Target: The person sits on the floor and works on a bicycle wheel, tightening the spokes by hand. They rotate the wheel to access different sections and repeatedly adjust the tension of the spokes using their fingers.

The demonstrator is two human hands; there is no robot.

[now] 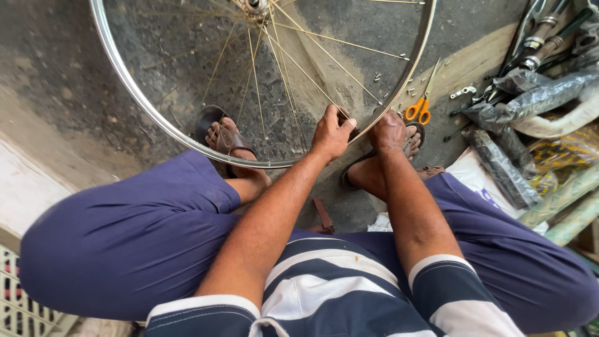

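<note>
- The bicycle wheel (187, 134) stands upright on the concrete floor (56, 81) between the person's sandalled feet, its lower rim just ahead of the knees.
- The left hand (332, 132) has its fingers curled and pinching at a spoke end by the rim; the right hand (387, 131) grips the rim beside it, fingers wrapped and closed.
- The wheel looks light; the metal rim is stiff and smooth, likely slippery, the best hold.
- The thin spokes (293, 62) probably bend easily.
- Orange-handled scissors (419, 110) lie nearby.

Silver wheel rim (128, 81); orange-handled scissors (418, 110); navy trousers (125, 237); navy-white striped shirt (324, 293).
</note>
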